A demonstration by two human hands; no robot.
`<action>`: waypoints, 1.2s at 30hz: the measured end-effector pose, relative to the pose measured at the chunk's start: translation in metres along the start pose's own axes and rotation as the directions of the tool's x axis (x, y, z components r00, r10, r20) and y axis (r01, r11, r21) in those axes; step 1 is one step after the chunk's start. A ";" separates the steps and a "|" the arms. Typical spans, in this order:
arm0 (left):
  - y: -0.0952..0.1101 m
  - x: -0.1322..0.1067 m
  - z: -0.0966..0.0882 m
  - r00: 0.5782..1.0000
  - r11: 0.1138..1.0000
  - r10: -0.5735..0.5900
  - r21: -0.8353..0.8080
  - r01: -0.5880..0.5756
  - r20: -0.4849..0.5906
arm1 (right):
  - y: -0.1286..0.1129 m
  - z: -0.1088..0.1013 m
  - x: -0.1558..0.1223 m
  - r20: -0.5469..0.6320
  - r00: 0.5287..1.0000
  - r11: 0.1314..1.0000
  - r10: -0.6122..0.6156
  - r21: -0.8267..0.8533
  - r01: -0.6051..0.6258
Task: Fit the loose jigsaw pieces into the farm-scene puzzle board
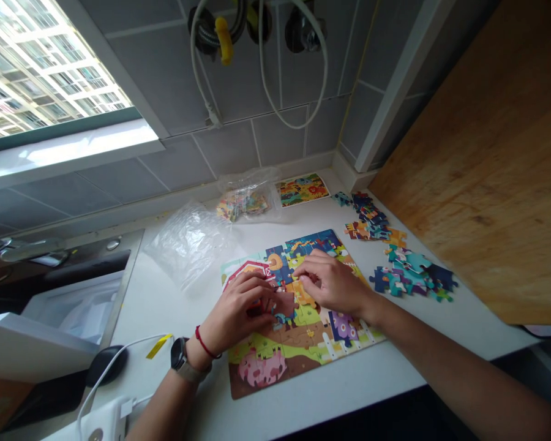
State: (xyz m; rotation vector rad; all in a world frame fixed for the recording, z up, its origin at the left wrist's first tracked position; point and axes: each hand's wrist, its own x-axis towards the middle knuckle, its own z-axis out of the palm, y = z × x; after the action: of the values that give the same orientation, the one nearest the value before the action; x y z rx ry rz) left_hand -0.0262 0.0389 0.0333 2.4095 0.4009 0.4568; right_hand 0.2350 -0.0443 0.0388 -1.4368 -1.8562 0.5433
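Observation:
A jigsaw puzzle board point(257, 392), largely covered with fitted farm-scene pieces, lies at an angle on the white counter. My left hand point(243, 303), with a watch and red cord at its wrist, rests over the board's left middle. Its fingers curl downward around a puzzle piece, mostly hidden beneath them. My right hand point(335, 282) bends over the upper middle, index finger and thumb drawn together beside an orange puzzle piece point(303, 294). Whatever lies between those fingertips is hidden. A purple-patterned piece point(344, 327) sits askew on top of the board's lower right.
Loose puzzle pieces point(413, 272) are heaped right of the board. Behind it lie a crumpled clear bag point(188, 242), a bag of pieces point(245, 202) and a picture card point(303, 190). A sink point(133, 257) and white cable point(101, 367) are left; a wooden panel point(487, 171) stands right.

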 end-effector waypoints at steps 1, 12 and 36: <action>0.000 0.000 0.000 1.000 1.000 0.001 0.000 -0.001 0.000 | 0.001 0.001 0.000 0.014 1.000 1.000 0.005 -0.031 -0.005; 0.000 0.000 0.000 0.999 1.000 0.030 0.007 -0.030 -0.024 | 0.001 0.004 -0.003 0.116 0.989 0.986 -0.089 -0.133 0.104; -0.012 -0.007 -0.016 0.985 0.982 -0.071 0.163 0.097 -0.158 | 0.004 0.005 -0.006 0.143 0.985 0.975 -0.097 -0.185 0.123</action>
State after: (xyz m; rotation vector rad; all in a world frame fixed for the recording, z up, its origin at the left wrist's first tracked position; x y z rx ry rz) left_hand -0.0413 0.0536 0.0357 2.5177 0.6292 0.5908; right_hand 0.2344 -0.0484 0.0308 -1.4402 -2.1300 0.4221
